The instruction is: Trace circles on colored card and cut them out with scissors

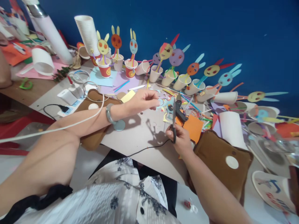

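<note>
My right hand [181,141] grips a pair of black-handled scissors [174,119], its blades pointing up and away from me. My left hand [146,99] is held over the table with the fingers closed in a pinch. Light blue paper [161,102] shows at its fingertips, but whether it is held or lies behind them I cannot tell. Past the scissors rests a black glue gun [181,110], near an orange paper sheet [193,127]. Under my left wrist lies a light blue paper disc [119,125].
Paper cups with rabbit-faced figures [133,46] line the blue wall. Colourful scraps and sticks cover the table's back. A power strip [72,104] with plugs is at left, a white cable [58,128] crossing my left arm. Brown cushions [219,158] lie at both sides. A flask [50,35] stands back left.
</note>
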A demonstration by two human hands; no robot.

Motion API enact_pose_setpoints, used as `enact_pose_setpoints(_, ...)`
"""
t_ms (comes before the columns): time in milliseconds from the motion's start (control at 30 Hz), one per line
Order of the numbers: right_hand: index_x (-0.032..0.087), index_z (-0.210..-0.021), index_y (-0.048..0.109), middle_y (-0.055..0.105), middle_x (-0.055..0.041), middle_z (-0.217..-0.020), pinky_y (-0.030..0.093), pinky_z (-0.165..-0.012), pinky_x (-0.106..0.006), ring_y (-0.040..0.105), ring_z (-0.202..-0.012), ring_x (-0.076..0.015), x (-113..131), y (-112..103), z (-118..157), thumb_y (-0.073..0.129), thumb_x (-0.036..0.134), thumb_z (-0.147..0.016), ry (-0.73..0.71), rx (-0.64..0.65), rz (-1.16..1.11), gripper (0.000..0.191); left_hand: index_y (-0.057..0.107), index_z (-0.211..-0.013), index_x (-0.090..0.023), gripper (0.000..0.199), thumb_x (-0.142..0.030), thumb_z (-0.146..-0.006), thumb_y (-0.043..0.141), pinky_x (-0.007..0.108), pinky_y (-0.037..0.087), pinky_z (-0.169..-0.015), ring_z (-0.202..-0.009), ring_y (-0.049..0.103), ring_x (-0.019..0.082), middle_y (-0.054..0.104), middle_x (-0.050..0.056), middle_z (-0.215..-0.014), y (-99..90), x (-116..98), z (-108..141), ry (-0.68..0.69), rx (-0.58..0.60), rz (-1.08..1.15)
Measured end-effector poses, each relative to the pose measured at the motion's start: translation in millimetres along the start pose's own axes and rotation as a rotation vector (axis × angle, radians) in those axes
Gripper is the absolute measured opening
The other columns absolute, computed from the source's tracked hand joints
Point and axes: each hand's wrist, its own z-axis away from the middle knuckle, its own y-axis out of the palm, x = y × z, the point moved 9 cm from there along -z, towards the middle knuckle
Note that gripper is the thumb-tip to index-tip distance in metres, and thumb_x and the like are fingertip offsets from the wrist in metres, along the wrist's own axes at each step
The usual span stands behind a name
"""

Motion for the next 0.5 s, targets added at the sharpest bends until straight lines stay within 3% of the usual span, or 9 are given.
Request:
enact_pose_setpoints(167, 0.024, -0.063, 0.043, 0.042, 0.0053, -0.057, 0.029, -0.054, -0.028, 0.036, -0.055, -0.0118, -3, -4, -3, 0.079, 0.061, -0.073, -0.007, -0.034, 0.052, 0.052, 0.059, -0.066, -0.014, 0.018, -0.016, -0.083, 0.065, 0.021, 0.044, -0.06, -0.057, 0.056, 0.007, 0.062, 0.0, -0.059, -6.6, -6, -7, -0.058, 0.074, -0.132)
enact_pose_setpoints(233, 0.025, -0.063, 0.039, 0.041, 0.0051, -0.058, 0.03, -0.054, -0.028, 0.037, -0.056, -0.0126, -3, -4, -3, 0.08, 0.06, -0.07, -0.04, -0.056, 0.176, 0.054, 0.064, -0.07, -0.012, 0.013, -0.018, -0.082, 0.067, 0.022, 0.042, -0.061, -0.058, 0.057, 0.007, 0.063, 0.0, -0.061, -10.3, -7, -3, -0.099, 0.165, -0.244)
enact_pose_setpoints(367, 0.025, -0.063, 0.038, 0.042, 0.0039, -0.058, 0.029, -0.057, -0.03, 0.039, -0.059, -0.0151, 1, -1, -2, 0.075, 0.06, -0.073, -0.141, -0.1, 0.533, 0.052, 0.071, -0.07, -0.012, 0.015, -0.025, -0.075, 0.073, 0.023, 0.038, -0.062, -0.059, 0.053, 0.008, 0.064, -0.001, -0.061, -23.7, -4, 19, -0.158, 0.409, -0.546)
enact_pose_setpoints(500, 0.025, -0.066, 0.04, 0.051, -0.0003, -0.065, 0.027, -0.059, -0.03, 0.045, -0.063, -0.0175, 5, 7, -1, 0.066, 0.056, -0.08, -0.222, -0.078, 0.788, 0.043, 0.073, -0.068, -0.014, 0.02, -0.033, -0.074, 0.072, 0.023, 0.034, -0.06, -0.058, 0.052, 0.009, 0.064, -0.002, -0.059, -47.9, 10, 45, -0.207, 0.497, -0.794)
